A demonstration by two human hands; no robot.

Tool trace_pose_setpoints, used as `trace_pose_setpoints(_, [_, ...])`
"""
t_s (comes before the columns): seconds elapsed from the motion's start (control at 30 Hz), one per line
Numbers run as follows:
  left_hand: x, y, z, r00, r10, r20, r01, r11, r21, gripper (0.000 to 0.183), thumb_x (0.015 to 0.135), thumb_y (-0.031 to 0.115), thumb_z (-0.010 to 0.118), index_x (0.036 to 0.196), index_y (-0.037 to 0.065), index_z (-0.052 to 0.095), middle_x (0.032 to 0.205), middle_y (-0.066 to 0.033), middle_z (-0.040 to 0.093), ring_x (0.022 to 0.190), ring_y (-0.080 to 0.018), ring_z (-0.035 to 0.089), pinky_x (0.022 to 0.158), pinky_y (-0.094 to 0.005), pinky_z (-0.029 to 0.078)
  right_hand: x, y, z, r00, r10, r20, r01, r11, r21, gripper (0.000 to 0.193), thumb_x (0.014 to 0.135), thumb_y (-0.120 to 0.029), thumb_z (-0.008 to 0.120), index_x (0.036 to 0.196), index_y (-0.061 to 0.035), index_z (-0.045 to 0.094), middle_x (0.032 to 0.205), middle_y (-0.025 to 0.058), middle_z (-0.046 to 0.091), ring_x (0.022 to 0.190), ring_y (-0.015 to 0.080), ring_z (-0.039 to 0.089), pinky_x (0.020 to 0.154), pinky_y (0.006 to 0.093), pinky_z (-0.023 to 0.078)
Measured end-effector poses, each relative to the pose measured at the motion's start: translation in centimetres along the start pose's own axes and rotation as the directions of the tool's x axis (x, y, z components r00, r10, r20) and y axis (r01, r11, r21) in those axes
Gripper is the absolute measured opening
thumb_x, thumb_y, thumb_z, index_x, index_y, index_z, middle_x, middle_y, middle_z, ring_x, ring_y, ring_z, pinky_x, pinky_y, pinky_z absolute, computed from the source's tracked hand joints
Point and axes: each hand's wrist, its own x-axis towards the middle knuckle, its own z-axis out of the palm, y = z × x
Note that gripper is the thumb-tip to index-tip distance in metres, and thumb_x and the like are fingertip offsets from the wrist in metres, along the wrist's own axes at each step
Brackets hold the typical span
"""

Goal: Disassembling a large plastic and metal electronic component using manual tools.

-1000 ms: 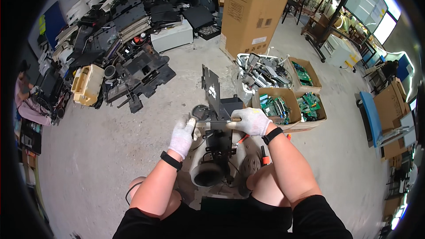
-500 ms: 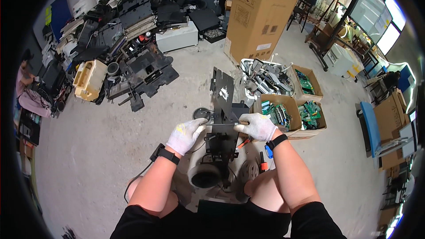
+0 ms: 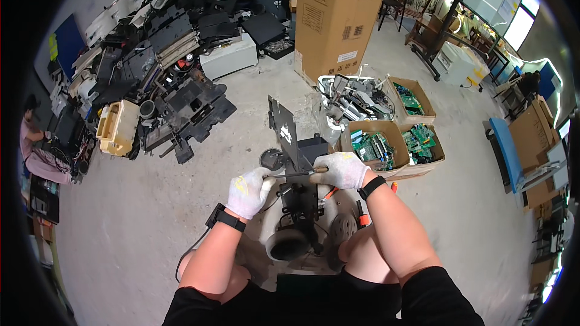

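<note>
Both my hands wear white gloves. A thin metal rod runs between them, its left end slightly lower. My left hand is closed with thumb and fingers pinching the left end. My right hand grips the other end, where a brownish piece shows by the fingertips. Below the rod, between my legs, stands a black machine part with a tall upright black panel bearing a torn white patch. A dark round wheel sits at its near end; a round disc lies beside it.
Right of the machine are cardboard boxes of green circuit boards and a white bin of metal parts. A tall carton stands behind. Dismantled black parts pile up far left, near a seated person. An orange-handled tool lies by my foot.
The whole view has shifted and turned a little. The rod, still in both hands, now tilts slightly down to the left. The black panel leans further left in the picture.
</note>
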Motion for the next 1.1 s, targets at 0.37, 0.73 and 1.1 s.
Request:
trace_pose_setpoints(0.37, [-0.8, -5.4, 5.7, 0.975, -0.081, -0.207, 0.114, 0.982, 0.151, 0.043, 0.106, 0.034, 0.049, 0.077, 0.004, 0.061, 0.068, -0.0159, 0.062, 0.056, -0.032, 0.059, 0.051, -0.0446, 0.043, 0.3, -1.9, -0.3, 0.989, 0.073, 0.128, -0.072, 0.997, -0.012, 0.053, 0.092, -0.061, 0.059, 0.11, -0.0128, 0.072, 0.102, 0.0165, 0.074, 0.1, 0.0361, 0.07, 0.085, 0.044, 0.054])
trace_pose_setpoints(0.73, [0.2, -1.6, 3.9, 0.959, -0.219, -0.181, 0.172, 0.954, -0.244, 0.042, 0.107, 0.036, 0.051, 0.128, 0.002, 0.063, 0.082, -0.008, 0.063, 0.066, -0.0208, 0.06, 0.065, -0.0365, 0.051, 0.4, -1.7, -1.0, 0.984, 0.079, 0.159, -0.069, 0.995, -0.067, 0.055, 0.092, -0.062, 0.058, 0.112, -0.0132, 0.074, 0.11, 0.0184, 0.074, 0.106, 0.0369, 0.069, 0.089, 0.0448, 0.053])
trace_pose_setpoints(1.1, [1.5, -2.1, -0.2, 0.977, 0.145, 0.154, -0.148, 0.989, 0.006, 0.045, 0.092, 0.023, 0.072, 0.133, 0.008, 0.063, 0.096, -0.0154, 0.07, 0.088, -0.0355, 0.068, 0.079, -0.0449, 0.055, -0.3, 0.9, -0.7, 0.995, 0.072, 0.066, -0.072, 0.997, -0.003, 0.053, 0.092, -0.061, 0.058, 0.108, -0.0126, 0.073, 0.106, 0.0161, 0.074, 0.104, 0.0351, 0.07, 0.088, 0.0435, 0.053])
